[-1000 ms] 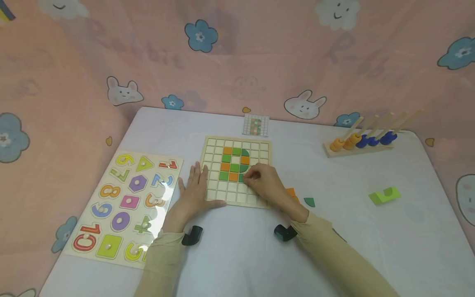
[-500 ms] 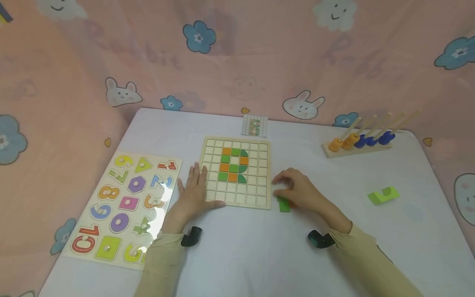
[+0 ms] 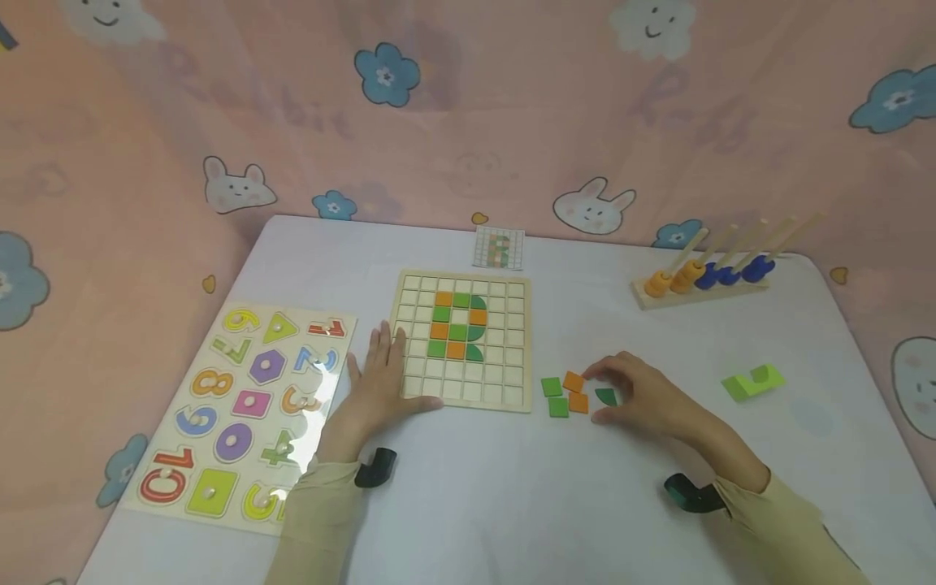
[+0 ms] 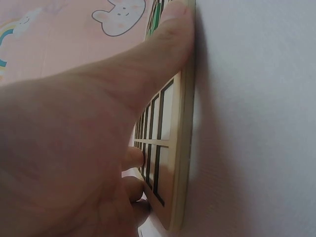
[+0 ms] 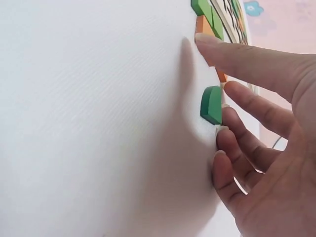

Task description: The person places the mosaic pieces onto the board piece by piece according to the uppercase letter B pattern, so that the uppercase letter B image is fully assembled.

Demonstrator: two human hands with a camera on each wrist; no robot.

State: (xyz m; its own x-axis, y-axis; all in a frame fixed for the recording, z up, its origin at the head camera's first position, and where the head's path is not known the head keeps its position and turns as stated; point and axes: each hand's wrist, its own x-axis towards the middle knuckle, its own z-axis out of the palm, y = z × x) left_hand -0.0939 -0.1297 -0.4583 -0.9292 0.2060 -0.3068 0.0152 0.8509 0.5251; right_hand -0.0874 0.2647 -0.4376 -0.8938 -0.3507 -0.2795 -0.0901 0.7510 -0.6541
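My left hand [image 3: 376, 378] rests over the lower left corner of a wooden grid board [image 3: 504, 379], fingers straight, with the thumb [image 4: 170, 37] along its near edge. Orange, green and dark green tiles in the grid's cells form a letter R. To the right of the board, my right hand [image 3: 651, 398] hovers around a loose dark green quarter-circle tile [image 3: 605, 396], thumb and fingers spread apart. In the right wrist view that tile [image 5: 212, 105] lies on the cloth near the fingertips, not pinched. Beside it lie two orange square tiles [image 3: 578, 403] and two green ones [image 3: 559, 407].
A number-and-shape peg puzzle [image 3: 234, 406] lies at the left, partly under the left sleeve. A small pattern card [image 3: 500, 248] sits behind the board. At the right are a bead stacker [image 3: 702, 284] and a light green notched block [image 3: 753, 383].
My right hand has let go of a dark green tile at the foot of the R and moved right, past the loose square tiles, to the quarter-circle tile. My left hand stays in place.
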